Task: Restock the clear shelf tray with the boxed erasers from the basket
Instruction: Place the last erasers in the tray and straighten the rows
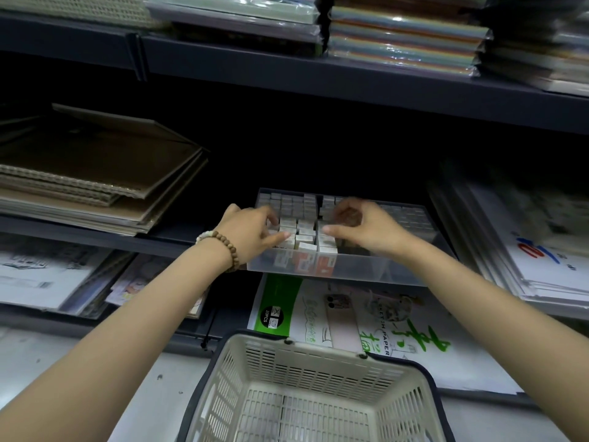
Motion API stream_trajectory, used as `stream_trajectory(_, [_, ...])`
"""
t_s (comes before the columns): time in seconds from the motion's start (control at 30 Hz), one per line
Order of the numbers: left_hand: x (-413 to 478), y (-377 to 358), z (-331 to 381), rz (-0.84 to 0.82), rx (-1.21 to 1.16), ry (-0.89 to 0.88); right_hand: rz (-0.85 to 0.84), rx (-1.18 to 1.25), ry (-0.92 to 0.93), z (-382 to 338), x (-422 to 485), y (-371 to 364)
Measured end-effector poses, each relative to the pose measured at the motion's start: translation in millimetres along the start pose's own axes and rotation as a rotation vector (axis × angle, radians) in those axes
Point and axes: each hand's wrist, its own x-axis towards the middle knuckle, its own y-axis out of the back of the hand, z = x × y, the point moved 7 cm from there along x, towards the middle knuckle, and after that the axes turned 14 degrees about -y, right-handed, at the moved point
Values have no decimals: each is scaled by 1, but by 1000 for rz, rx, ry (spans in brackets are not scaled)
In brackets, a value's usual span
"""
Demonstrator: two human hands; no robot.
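Nearest the lens: one cream slatted plastic basket with a dark rim point(318, 347), its front cut off by the lower frame edge; inside, only the slatted floor and walls show. Above it, on the dark grey metal shelf point(63, 228), sits one clear plastic divided tray point(398, 272). Two dividers are visible, giving three compartments. The left compartment is packed with small white boxed erasers point(302, 229) in tight rows, the middle one holds more, and the right one has rows toward the back. Red-and-white box faces show through the front wall. The count of boxes is not obtainable, as they are too small and blurred. Two bare hands are in the tray. The left hand point(251, 228) has its fingers curled down onto the boxes of the left compartment and its thumb on the near side; I cannot tell whether it grips one. The right hand point(366, 228) is over the middle compartment with fingers curled and thumb pointing left. It is motion-blurred and its palm is in shadow, so a grasp cannot be confirmed. One brown wooden-bead bracelet point(223, 247) is on the left wrist. Below the tray lies a white sketch-paper pad with a green label point(350, 317), partly hidden by the basket. At left is a stack of brown kraft notebooks point(95, 173). On top are wrapped packs of multicoloured paper point(404, 36), cut off by the upper edge.
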Motion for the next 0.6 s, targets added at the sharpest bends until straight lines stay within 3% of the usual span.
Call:
stream_trajectory(0.07, [1,3,-4,19,-104,5,-63,-36,86,-15,-1,-5])
stream_trajectory(0.23, [7,9,5,91,-300,-117,-158,-225,71,-19,9,-26])
stream_trajectory(0.6, [27,6,15,42,-69,-126,-95,-239,164,-23,10,-25])
